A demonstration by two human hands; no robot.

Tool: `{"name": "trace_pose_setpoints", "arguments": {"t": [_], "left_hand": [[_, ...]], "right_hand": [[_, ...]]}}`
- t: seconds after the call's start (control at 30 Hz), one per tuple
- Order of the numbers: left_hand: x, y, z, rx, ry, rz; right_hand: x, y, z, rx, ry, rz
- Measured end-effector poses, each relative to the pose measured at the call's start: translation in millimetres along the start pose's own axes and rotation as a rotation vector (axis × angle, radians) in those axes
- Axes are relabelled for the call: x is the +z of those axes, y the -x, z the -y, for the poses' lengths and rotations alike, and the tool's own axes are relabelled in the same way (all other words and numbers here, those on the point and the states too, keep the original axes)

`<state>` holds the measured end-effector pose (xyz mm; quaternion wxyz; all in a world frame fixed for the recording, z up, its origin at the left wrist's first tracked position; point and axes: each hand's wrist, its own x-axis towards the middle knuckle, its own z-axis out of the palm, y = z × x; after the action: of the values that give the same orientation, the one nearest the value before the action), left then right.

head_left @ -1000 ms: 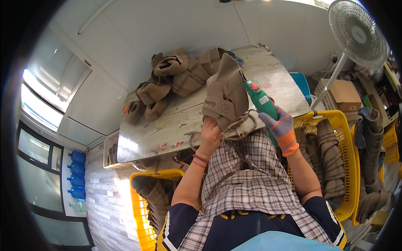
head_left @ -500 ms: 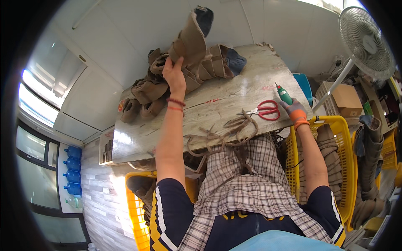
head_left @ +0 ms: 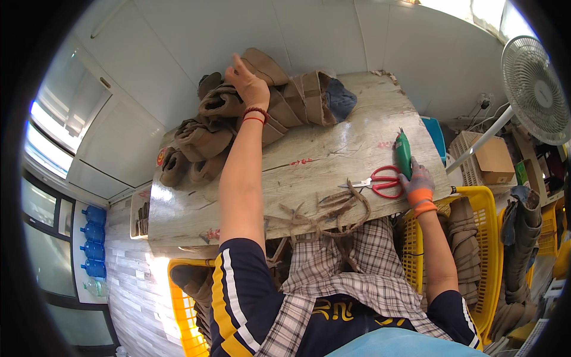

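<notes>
My left hand (head_left: 250, 86) is over the pile of brown boots (head_left: 205, 140) at the table's far left. Its fingers are apart, beside a brown boot (head_left: 264, 65) lying on top, and nothing shows in its grasp. Another boot (head_left: 303, 98) with a blue lining at its opening lies to the right of that hand. My right hand (head_left: 419, 180), in a grey and orange glove, is closed around the lower end of a green handheld power tool (head_left: 403, 156), its dark pointed tip facing away from me. Red-handled scissors (head_left: 385, 182) lie just left of the glove.
Thin brown offcut strips (head_left: 333, 213) lie along the near edge of the table (head_left: 333, 152). Yellow baskets (head_left: 491, 250) with brown pieces stand either side of my lap. A white fan (head_left: 535, 92) rises at the far right, near a cardboard box (head_left: 495, 159).
My left hand has laid the raised boot down on the pile and let go of it. The green tool has been drawn up more upright in my right hand.
</notes>
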<state>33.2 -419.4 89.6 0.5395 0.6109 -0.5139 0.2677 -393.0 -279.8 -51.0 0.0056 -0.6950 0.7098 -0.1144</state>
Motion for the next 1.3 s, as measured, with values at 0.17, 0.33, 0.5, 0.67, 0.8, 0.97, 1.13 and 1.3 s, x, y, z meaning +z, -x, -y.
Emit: {"name": "trace_pose_setpoints", "arguments": {"t": [0.17,0.33,0.5,0.67,0.8,0.97,1.13,1.3], "left_hand": [[24,34,0,0.811,-0.28,0.372],[56,41,15,0.483,-0.093,0.563],[-28,83,-44,-0.273,0.878,0.842],[-166,194,-1,-0.306,0.648,0.981],[-242,228,81,-0.242,-0.063,0.618],[-288,236,166,-0.487,-0.505,0.531],[-268,245,159,-0.181,-0.416,0.786],[-254,257,47,-0.043,0.325,0.869]], "right_hand": [[8,17,7,-0.048,-0.038,-0.161],[6,20,8,-0.105,-0.085,-0.227],[-4,44,19,-0.326,-0.286,-0.532],[6,99,74,-0.544,-0.582,-0.269],[19,109,104,-0.412,-0.44,-0.186],[28,120,138,-0.328,-0.402,-0.114],[40,136,180,-0.428,-0.427,-0.084],[41,161,235,-0.566,-0.486,-0.006]]}}
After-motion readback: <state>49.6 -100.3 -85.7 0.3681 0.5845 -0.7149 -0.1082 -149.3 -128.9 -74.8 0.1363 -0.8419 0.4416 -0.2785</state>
